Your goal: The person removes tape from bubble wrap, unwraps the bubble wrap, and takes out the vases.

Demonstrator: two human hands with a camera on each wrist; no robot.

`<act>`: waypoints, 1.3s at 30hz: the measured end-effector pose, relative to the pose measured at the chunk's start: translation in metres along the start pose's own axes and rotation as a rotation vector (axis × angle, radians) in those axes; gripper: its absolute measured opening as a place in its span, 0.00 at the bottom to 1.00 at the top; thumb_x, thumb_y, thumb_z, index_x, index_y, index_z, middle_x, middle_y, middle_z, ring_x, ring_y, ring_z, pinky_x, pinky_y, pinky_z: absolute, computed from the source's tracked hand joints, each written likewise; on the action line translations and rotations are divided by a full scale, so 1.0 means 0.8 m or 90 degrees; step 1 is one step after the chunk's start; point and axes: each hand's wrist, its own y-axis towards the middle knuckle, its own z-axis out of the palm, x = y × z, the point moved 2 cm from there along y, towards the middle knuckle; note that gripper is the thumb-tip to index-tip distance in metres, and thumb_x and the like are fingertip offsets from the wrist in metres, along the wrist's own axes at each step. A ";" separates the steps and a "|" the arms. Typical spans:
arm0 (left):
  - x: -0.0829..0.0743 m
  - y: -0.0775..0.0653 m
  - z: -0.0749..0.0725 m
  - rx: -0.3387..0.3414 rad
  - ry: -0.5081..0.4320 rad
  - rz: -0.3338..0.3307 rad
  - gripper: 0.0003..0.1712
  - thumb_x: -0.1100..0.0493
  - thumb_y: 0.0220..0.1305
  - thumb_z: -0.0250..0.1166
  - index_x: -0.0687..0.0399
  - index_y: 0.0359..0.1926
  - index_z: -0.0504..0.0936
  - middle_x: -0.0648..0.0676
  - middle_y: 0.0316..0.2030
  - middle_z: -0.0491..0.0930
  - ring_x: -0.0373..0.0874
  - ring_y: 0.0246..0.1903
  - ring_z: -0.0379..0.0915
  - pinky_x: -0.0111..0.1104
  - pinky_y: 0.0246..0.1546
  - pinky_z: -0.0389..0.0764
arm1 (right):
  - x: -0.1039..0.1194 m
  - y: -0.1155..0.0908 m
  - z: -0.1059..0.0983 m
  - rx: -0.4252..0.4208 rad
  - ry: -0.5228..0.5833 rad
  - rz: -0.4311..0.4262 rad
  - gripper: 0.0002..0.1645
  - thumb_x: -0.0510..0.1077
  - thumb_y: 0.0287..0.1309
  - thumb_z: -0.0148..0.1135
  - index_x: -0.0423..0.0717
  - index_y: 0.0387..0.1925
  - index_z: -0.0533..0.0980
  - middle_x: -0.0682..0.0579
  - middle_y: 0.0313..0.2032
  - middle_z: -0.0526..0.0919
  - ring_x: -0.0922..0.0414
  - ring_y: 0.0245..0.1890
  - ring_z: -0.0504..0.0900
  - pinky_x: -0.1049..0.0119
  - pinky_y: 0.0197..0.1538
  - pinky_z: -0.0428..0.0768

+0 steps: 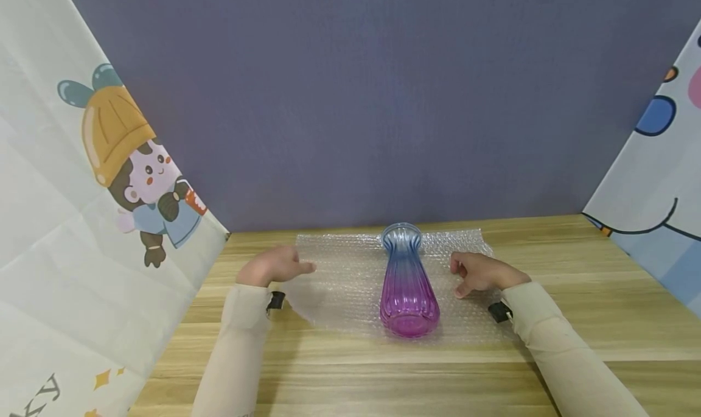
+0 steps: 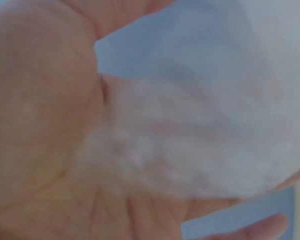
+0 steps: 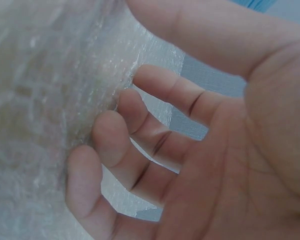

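A ribbed glass vase point(image 1: 409, 289), blue at the neck and shading to purple at the base, lies on its side on a sheet of clear bubble wrap point(image 1: 345, 283). My left hand point(image 1: 274, 266) is at the sheet's left edge. Its wrist view shows blurred bubble wrap point(image 2: 205, 140) lying across the palm, with fairly straight fingers point(image 2: 260, 229) partly behind it. To the right of the vase, my right hand point(image 1: 482, 274) has loosely bent fingers point(image 3: 112, 137) whose tips touch the bubble wrap point(image 3: 40, 100). Its thumb stands apart from them.
The wood-grain table point(image 1: 328, 380) ends at a grey-blue panel point(image 1: 356, 100) behind the sheet. White cloths with cartoon prints hang on the left point(image 1: 44, 192) and right point(image 1: 679, 173) sides. Small black devices sit at both wrists.
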 end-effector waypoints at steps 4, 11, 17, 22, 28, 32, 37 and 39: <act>0.000 -0.003 -0.003 -0.002 0.008 -0.007 0.34 0.38 0.71 0.60 0.43 0.12 0.57 0.41 0.13 0.50 0.36 0.16 0.43 0.30 0.18 0.55 | 0.000 -0.001 0.000 -0.001 0.002 -0.001 0.25 0.37 0.47 0.78 0.40 0.41 0.71 0.51 0.29 0.69 0.56 0.30 0.68 0.63 0.34 0.68; -0.001 -0.009 -0.006 -0.028 0.014 -0.030 0.33 0.35 0.69 0.61 0.64 0.47 0.83 0.59 0.44 0.85 0.48 0.40 0.80 0.43 0.41 0.83 | -0.002 0.000 0.000 0.000 0.003 0.002 0.25 0.37 0.47 0.78 0.41 0.41 0.71 0.52 0.29 0.69 0.56 0.30 0.68 0.64 0.34 0.68; -0.005 -0.011 -0.012 -0.083 0.032 -0.006 0.41 0.35 0.70 0.59 0.64 0.67 0.74 0.65 0.68 0.75 0.62 0.66 0.72 0.56 0.64 0.75 | -0.002 0.000 -0.001 -0.006 -0.001 -0.002 0.25 0.37 0.46 0.79 0.41 0.41 0.71 0.52 0.29 0.69 0.56 0.30 0.68 0.64 0.34 0.68; -0.016 -0.010 -0.014 -0.152 0.031 0.063 0.35 0.40 0.71 0.60 0.61 0.66 0.76 0.60 0.66 0.77 0.58 0.65 0.74 0.54 0.65 0.75 | -0.004 0.000 0.000 -0.007 0.004 -0.003 0.25 0.37 0.46 0.79 0.41 0.41 0.71 0.52 0.28 0.69 0.56 0.30 0.68 0.64 0.33 0.68; -0.041 -0.004 -0.002 -0.224 0.050 0.139 0.30 0.45 0.70 0.62 0.60 0.63 0.78 0.61 0.62 0.80 0.59 0.64 0.75 0.52 0.65 0.76 | -0.005 0.001 0.001 -0.010 0.004 -0.006 0.25 0.37 0.45 0.79 0.41 0.40 0.71 0.53 0.28 0.69 0.56 0.29 0.68 0.64 0.34 0.68; -0.062 0.005 0.015 -0.228 0.045 0.182 0.29 0.46 0.70 0.63 0.58 0.64 0.78 0.60 0.63 0.79 0.58 0.65 0.74 0.52 0.67 0.75 | -0.006 0.001 0.001 -0.011 0.004 -0.009 0.25 0.37 0.45 0.79 0.41 0.40 0.71 0.53 0.28 0.68 0.56 0.29 0.68 0.64 0.34 0.68; -0.079 0.017 0.038 -0.219 0.059 0.219 0.29 0.45 0.71 0.63 0.56 0.65 0.77 0.57 0.65 0.79 0.57 0.64 0.76 0.51 0.68 0.75 | -0.004 0.001 0.001 -0.007 0.003 -0.011 0.25 0.37 0.45 0.79 0.41 0.40 0.71 0.53 0.28 0.68 0.56 0.30 0.68 0.64 0.34 0.68; -0.081 0.022 0.046 -0.217 0.067 0.223 0.29 0.46 0.71 0.64 0.56 0.65 0.77 0.58 0.64 0.80 0.57 0.63 0.77 0.51 0.67 0.76 | -0.003 0.001 0.001 -0.006 0.001 -0.012 0.25 0.37 0.45 0.79 0.41 0.40 0.71 0.53 0.28 0.68 0.56 0.30 0.67 0.64 0.34 0.68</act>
